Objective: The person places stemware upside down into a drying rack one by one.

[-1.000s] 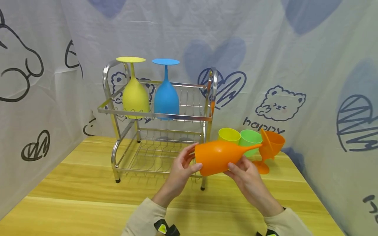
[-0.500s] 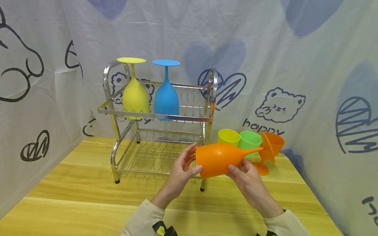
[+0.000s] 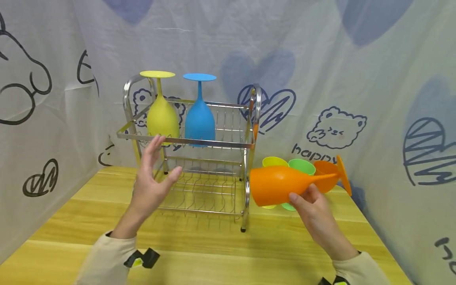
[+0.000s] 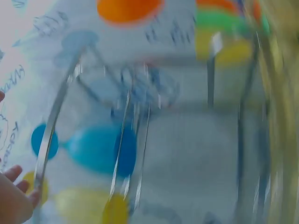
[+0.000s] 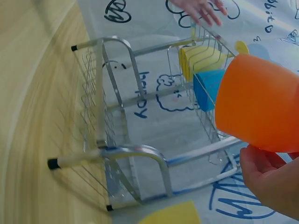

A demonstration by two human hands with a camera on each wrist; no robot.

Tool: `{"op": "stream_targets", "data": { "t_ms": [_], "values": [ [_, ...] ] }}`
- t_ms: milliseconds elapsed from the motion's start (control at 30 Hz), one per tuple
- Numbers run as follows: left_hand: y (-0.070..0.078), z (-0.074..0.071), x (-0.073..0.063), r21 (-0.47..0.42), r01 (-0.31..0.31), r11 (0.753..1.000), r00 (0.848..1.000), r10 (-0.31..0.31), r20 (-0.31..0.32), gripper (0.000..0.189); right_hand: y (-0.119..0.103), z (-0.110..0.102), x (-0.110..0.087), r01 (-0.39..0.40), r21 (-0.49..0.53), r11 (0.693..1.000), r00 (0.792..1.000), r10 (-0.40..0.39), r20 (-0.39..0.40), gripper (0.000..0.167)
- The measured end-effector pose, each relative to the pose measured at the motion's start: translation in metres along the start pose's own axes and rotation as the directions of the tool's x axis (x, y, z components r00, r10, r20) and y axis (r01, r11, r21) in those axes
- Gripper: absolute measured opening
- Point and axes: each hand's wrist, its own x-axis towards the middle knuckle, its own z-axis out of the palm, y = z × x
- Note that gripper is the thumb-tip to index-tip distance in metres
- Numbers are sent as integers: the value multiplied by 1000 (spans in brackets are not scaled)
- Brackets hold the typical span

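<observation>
An orange plastic goblet (image 3: pixel 278 185) lies sideways in the air, its bowl pointing left and its foot to the right. My right hand (image 3: pixel 313 209) grips it near where bowl and stem meet; in the right wrist view the bowl (image 5: pixel 261 102) fills the right side above my fingers. My left hand (image 3: pixel 151 182) is held up with spread fingers in front of the metal rack (image 3: pixel 185 141), holding nothing. On the rack's upper tier a yellow goblet (image 3: pixel 163 118) and a blue goblet (image 3: pixel 200 120) stand upside down, side by side.
Behind the held goblet stand a yellow goblet (image 3: pixel 275 161), a green goblet (image 3: pixel 302 166) and another orange goblet (image 3: pixel 325 178), partly hidden. The rack's lower tier (image 3: pixel 199 194) sits low over the wooden table (image 3: pixel 89 229). A printed cloth (image 3: pixel 221 35) hangs behind.
My left hand has let go of the orange goblet's bowl and moved left with fingers spread. The right hand now holds the goblet alone, slightly farther right, its foot swung into side view.
</observation>
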Motion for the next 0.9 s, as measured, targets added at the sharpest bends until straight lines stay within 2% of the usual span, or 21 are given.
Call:
{"op": "stream_targets", "data": {
  "t_ms": [33,100,200,233,333,400,467,567,667,800,900],
  "values": [
    [-1,-10,5,72,-22,997,1000,24,-16,76,-3,-1,1,-4,-23,1000,1000,4,-8,35],
    [-5,-28,14,206,-71,976,996,82,-44,77,-9,-3,2,-8,-61,998,1000,7,-24,35],
    [-12,-52,29,314,-111,943,987,141,-73,79,-18,-6,4,-10,-112,994,999,6,-43,35],
    [-14,-60,33,332,-97,938,988,131,-82,80,-20,-7,6,-8,-124,992,999,2,-49,35],
    [-21,-78,44,342,-19,940,994,55,-94,85,-28,-9,10,14,-153,988,998,-23,-59,38],
    [-26,-87,50,331,50,942,996,-23,-85,88,-32,-10,13,44,-159,986,997,-54,-62,39],
    [-30,-94,55,315,125,941,992,-111,-62,91,-35,-11,17,83,-172,982,994,-95,-59,40],
    [-39,-102,61,292,232,928,972,-236,-24,95,-42,-11,22,129,-199,972,989,-141,-50,41],
    [-47,-109,65,273,303,913,948,-317,7,98,-49,-10,28,150,-230,962,986,-164,-43,43],
    [-57,-116,71,244,339,908,928,-365,69,99,-56,-7,36,165,-253,953,983,-179,-34,44],
    [-60,-119,77,199,375,905,902,-406,147,97,-61,-5,41,185,-257,948,979,-200,-33,45]
  ]
}}
